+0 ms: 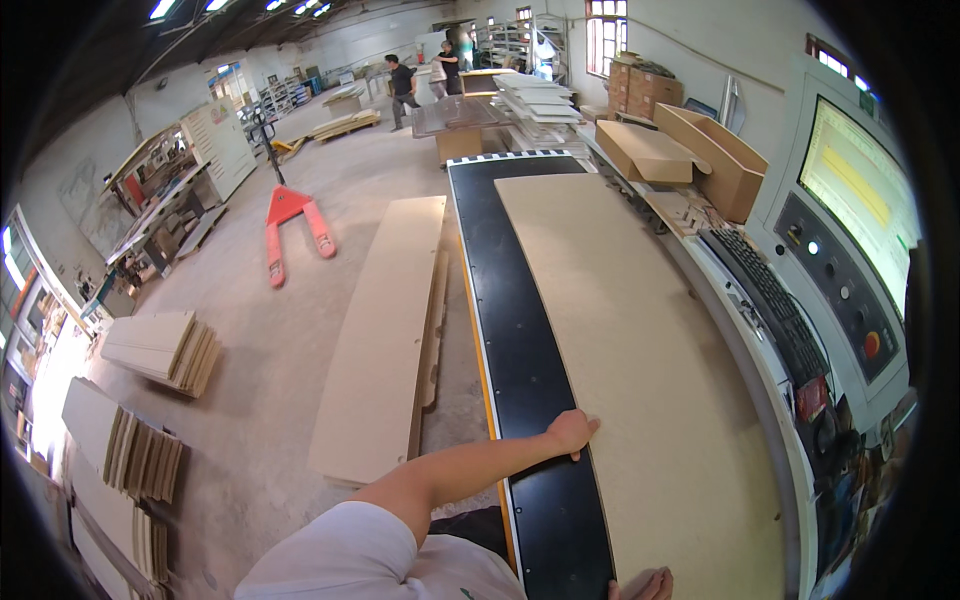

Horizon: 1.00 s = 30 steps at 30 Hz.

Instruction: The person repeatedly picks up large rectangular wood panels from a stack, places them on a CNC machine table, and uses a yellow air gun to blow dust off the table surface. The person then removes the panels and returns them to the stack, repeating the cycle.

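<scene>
A long, pale brown wooden board lies lengthwise on the black machine bed, its left edge running over the black surface. My left hand reaches across from the left and is closed on that long left edge, with the fingertips bent around it. Only part of my right hand shows, at the bottom of the picture. Its fingers are at the near left corner of the same board and look closed on it; the rest of the hand is cut off.
Left of the bed stands a stack of long boards. More board stacks are at far left. A red pallet jack stands on the floor. At right are a keyboard, a control panel and open cardboard boxes. People are in the distance.
</scene>
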Motion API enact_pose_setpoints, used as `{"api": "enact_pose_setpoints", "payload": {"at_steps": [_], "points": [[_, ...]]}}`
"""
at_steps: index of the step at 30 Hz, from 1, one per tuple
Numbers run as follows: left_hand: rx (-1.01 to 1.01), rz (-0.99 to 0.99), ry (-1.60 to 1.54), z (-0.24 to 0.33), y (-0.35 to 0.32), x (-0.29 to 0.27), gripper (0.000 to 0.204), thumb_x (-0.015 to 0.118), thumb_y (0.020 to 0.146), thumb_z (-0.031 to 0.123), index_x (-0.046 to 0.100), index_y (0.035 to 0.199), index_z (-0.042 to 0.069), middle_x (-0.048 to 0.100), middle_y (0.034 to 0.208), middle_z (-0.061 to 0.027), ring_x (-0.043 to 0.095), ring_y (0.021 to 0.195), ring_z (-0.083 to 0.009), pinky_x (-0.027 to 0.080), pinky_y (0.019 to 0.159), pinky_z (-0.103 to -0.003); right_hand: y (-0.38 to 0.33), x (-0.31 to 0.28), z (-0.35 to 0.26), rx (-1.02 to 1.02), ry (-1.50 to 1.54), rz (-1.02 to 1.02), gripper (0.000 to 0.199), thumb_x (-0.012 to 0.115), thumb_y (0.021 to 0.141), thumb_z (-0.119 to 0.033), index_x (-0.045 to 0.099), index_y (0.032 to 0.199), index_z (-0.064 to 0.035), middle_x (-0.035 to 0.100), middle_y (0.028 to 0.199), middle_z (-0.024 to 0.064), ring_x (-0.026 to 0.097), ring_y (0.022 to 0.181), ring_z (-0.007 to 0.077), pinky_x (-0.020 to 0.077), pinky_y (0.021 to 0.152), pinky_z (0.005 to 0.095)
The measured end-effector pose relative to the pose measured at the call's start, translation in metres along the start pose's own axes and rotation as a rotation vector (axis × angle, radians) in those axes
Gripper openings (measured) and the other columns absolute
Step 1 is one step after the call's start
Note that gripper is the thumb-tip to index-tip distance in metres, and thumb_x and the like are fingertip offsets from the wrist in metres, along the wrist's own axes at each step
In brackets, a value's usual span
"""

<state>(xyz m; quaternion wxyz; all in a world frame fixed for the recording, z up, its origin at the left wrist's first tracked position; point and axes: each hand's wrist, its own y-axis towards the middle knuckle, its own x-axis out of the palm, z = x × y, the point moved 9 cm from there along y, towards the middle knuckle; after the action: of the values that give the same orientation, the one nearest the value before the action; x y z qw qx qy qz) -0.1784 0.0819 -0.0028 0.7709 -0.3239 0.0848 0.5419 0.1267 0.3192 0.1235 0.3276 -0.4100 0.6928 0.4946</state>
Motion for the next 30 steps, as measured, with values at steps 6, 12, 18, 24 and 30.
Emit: {"api": "enact_pose_setpoints", "payload": {"at_steps": [6,12,18,24,30], "points": [[-0.044,0.003,-0.012,-0.004,-0.003,-0.001,0.061,0.044,0.099,0.042,0.062,0.065,-0.005,0.064,0.054,-0.0161,0.069,0.055,-0.0267,0.056,0.071,-0.038,0.002,0.001,0.008,0.086,-0.03,-0.063,0.076,0.082,0.076,-0.04,0.051,0.13,0.0032,0.055,0.13,0.0247,0.051,0.121,0.0433,0.042,0.103,0.0515],[0.005,-0.002,0.027,0.005,-0.006,-0.005,0.059,0.045,0.098,0.041,0.065,0.068,-0.006,0.066,0.057,-0.018,0.07,0.055,-0.0267,0.056,0.071,-0.036,0.0,0.004,0.018,0.115,-0.042,-0.055,0.083,0.083,0.072,-0.04,0.049,0.135,0.0018,0.052,0.134,0.0228,0.049,0.124,0.0416,0.0407,0.104,0.0514],[0.007,0.012,0.021,0.008,-0.01,-0.007,0.058,0.046,0.098,0.04,0.065,0.068,-0.006,0.066,0.057,-0.0177,0.07,0.056,-0.0259,0.056,0.071,-0.035,0.0,0.004,0.018,0.105,-0.038,-0.044,0.082,0.082,0.073,-0.043,0.05,0.134,0.0015,0.051,0.135,0.0224,0.048,0.124,0.0411,0.0407,0.103,0.051],[0.026,0.021,0.027,0.007,-0.008,-0.008,0.058,0.046,0.099,0.041,0.065,0.069,-0.005,0.066,0.057,-0.0174,0.07,0.058,-0.0257,0.055,0.071,-0.034,0.001,0.003,0.017,0.114,-0.05,-0.055,0.081,0.08,0.075,-0.046,0.051,0.133,0.0027,0.052,0.134,0.0224,0.049,0.124,0.0406,0.0406,0.104,0.0509],[0.021,0.009,0.03,0.004,-0.006,-0.005,0.059,0.045,0.099,0.041,0.065,0.068,-0.005,0.065,0.056,-0.017,0.07,0.058,-0.026,0.055,0.071,-0.035,-0.001,0.007,0.018,0.113,-0.074,-0.059,0.079,0.08,0.076,-0.046,0.053,0.131,0.0032,0.053,0.132,0.0229,0.05,0.123,0.0407,0.0413,0.103,0.0508]]}}
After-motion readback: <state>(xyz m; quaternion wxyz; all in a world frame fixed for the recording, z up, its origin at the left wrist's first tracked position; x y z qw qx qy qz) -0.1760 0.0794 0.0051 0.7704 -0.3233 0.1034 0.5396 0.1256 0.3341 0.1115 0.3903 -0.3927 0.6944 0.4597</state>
